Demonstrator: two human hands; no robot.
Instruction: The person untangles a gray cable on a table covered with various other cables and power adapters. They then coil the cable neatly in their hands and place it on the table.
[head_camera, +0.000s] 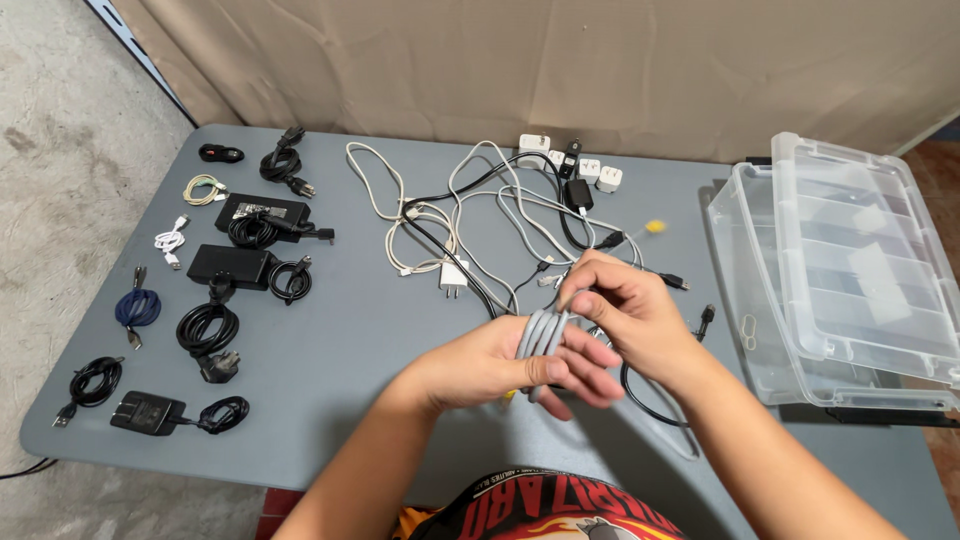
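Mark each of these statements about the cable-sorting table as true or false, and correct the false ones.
1. A grey cable is looped around the left hand. True.
2. The right hand rests flat on the table, away from the cable. False: it pinches the cable just above the left hand's fingers.
3. The clear plastic bin sits on the right side of the table, its lid lying askew across it. True.
4. The coiled black cables and power bricks lie inside the bin. False: they lie in rows on the table's left side.
5. White plug adapters sit near the far edge. True.
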